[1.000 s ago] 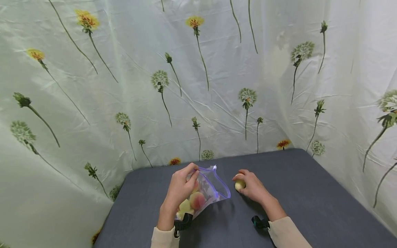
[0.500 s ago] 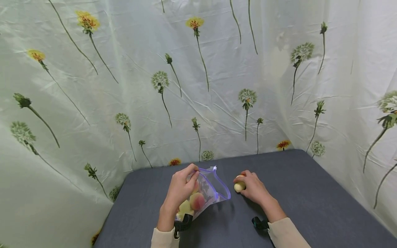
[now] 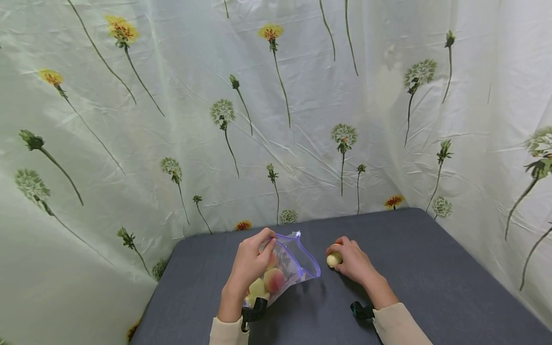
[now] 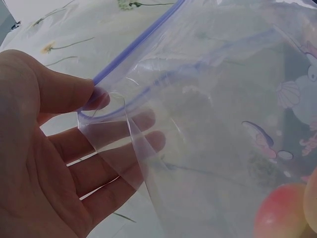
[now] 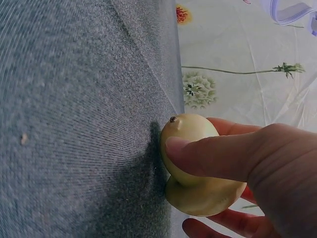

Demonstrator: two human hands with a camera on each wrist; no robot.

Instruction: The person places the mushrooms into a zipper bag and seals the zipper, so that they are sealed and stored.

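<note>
In the head view we see the left hand (image 3: 252, 258) at about seven o'clock, pinching the purple-edged rim of a clear zip bag (image 3: 285, 262). In the left wrist view the thumb bears on that rim, while other fingers spread behind the film. The bag lies slanted near six o'clock, its mouth gaping toward two o'clock, with a white slider (image 3: 298, 234) at the top corner of the rim. Through the film we make out a red-blushed peach (image 3: 274, 280), with a pale yellow fruit (image 3: 258, 289) just beside it at eight o'clock; printed cartoon figures, a shell among them, mark the film.

Between four and five o'clock the right hand (image 3: 354, 261) holds another fruit, a cream-yellow one (image 5: 190, 126), with thumb and fingers closed around it. A small dark nub and a deep crease show on it. It is near the bag's mouth, at three o'clock from it, and low over the dark grey table (image 3: 302, 316); we cannot tell whether it touches.

Both arms wear beige sleeves (image 3: 228, 331) and black wrist devices (image 3: 255, 310). Beyond the table, toward twelve, hangs a pale curtain (image 3: 194, 129) printed with dandelions.
</note>
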